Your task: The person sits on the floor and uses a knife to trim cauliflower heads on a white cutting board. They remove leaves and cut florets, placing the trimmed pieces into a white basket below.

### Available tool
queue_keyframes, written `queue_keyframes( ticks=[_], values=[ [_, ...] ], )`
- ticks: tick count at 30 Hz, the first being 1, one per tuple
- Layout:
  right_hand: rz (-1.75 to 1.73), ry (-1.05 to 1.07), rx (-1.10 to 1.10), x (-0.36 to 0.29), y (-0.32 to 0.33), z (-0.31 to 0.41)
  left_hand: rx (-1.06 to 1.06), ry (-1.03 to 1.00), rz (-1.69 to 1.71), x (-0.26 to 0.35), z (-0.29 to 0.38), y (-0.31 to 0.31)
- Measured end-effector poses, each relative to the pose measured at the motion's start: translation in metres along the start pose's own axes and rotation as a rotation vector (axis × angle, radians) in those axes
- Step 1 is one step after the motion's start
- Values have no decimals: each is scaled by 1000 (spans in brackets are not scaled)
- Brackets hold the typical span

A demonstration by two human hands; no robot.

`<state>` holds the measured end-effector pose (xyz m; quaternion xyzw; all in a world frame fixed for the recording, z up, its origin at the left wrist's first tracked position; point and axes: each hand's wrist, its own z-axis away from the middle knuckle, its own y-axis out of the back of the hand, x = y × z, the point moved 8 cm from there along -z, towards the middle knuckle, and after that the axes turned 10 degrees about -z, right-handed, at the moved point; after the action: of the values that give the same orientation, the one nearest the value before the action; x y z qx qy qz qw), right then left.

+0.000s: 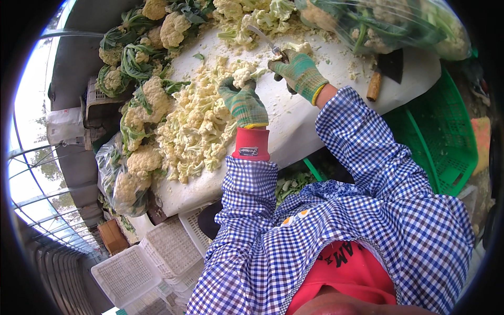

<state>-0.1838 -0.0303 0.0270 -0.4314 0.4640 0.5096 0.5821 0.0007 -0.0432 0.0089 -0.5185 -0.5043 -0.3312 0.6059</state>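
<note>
My left hand [245, 103], in a green and yellow knit glove, grips a cauliflower floret [241, 75] above the white tabletop [281, 134]. In my gloved right hand [298, 73] is a small knife with a curved blade [261, 36] that points up and to the left. My fingers cover most of its handle. A wide pile of cut florets [201, 122] spreads beneath and to the left of my left hand. Beyond the knife, cauliflower pieces with stems [252, 19] are heaped at the far side of the table.
Whole cauliflowers with leaves [145, 94] line the table's left side. Bagged cauliflowers lie at the left [128, 181] and far right [390, 23]. A cleaver [388, 71] rests near the right edge. Green baskets [445, 134] and white plastic crates [173, 248] stand below.
</note>
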Motion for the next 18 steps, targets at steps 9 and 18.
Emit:
queue_keyframes(
  ticks=[9, 18],
  values=[
    [179, 304, -115, 1, -56, 56, 158, 62, -202, 13, -20, 26],
    [418, 129, -142, 28, -58, 35, 67, 127, -82, 14, 3, 2]
  ],
)
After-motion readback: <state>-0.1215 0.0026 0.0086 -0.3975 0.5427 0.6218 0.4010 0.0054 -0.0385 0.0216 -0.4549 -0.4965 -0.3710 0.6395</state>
